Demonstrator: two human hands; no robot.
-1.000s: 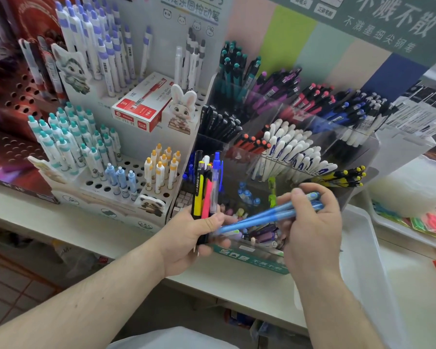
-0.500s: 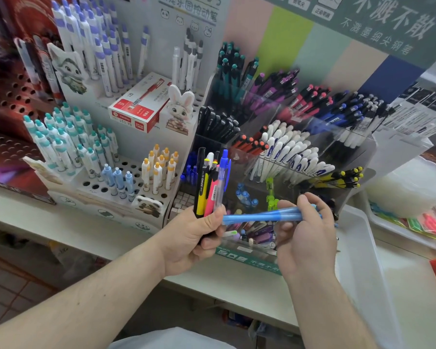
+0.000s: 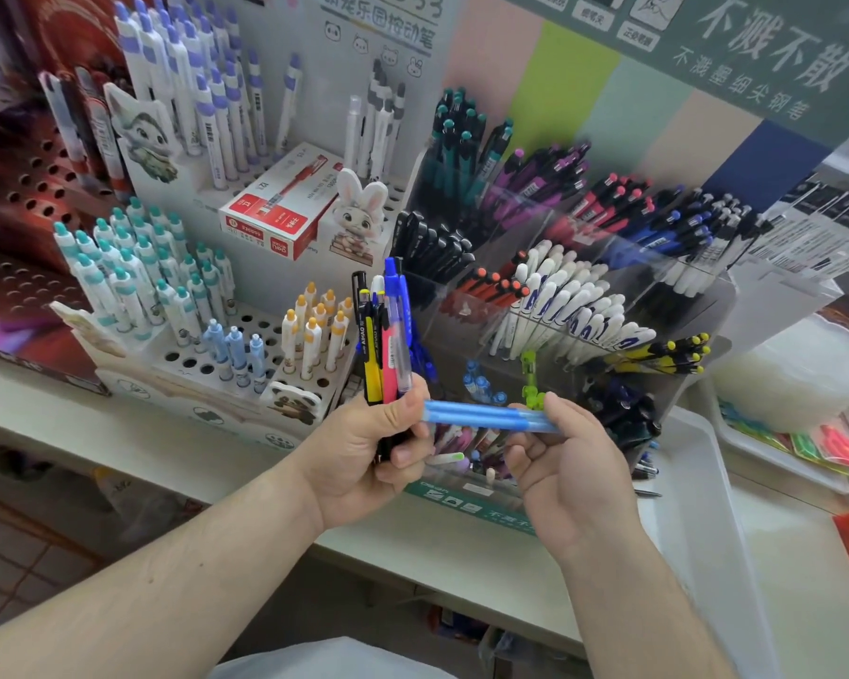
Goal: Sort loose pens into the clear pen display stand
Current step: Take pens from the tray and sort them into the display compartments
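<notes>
My left hand (image 3: 363,458) holds a bunch of pens (image 3: 383,345) standing up. My right hand (image 3: 567,475) pinches two light blue pens (image 3: 481,416) lying flat, their far ends touching my left thumb.

A red-and-white box (image 3: 281,214) lies beside a rabbit figure (image 3: 357,214); a blurred, perhaps plastic, white tray (image 3: 707,507) sits right.

Upright bundle (image 3: 382,345): mixed pens, black, yellow, pink, clear and blue, standing near vertical in the left hand's (image 3: 363,453) grip, clips up.
Light blue pens (image 3: 486,418): two or so, lying roughly level, pinched by the right hand (image 3: 567,475), far ends touching the left thumb.
Clear pen display stand (image 3: 697,306): tiered clear compartments on the bench, pens leaning, grouped by colour: teal, purple, red, blue, black, white, yellow.
</notes>
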